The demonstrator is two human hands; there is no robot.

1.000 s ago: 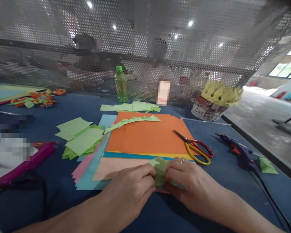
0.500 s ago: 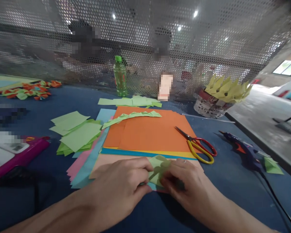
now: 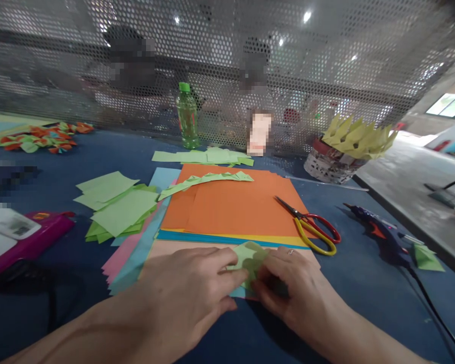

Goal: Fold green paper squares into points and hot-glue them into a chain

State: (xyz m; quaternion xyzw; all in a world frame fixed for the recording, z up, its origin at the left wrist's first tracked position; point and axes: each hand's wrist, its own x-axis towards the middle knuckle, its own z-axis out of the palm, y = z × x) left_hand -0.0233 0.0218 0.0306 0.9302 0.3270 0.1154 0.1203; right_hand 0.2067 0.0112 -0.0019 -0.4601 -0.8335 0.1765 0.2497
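Note:
A small piece of light green paper lies over the near edge of the paper stack, between my hands. My left hand has its fingertips on the paper's left part, fingers bent, the thumb lower down. With fingers curled, my right hand, a ring on one finger, pinches the paper's right side. Under both is a stack of coloured sheets, an orange sheet on top. Red-and-yellow-handled scissors lie at its right. A folded green paper strip runs across the stack's far side.
Green paper squares lie left of the stack, green strips behind it. A green bottle and a pot with a yellow paper rim stand farther back. At right lies a glue gun with its cord; a magenta device is at left.
The view has tipped down and left slightly. On the green paper, my left fingers have loosened and stretched forward, while my right hand keeps its pinch.

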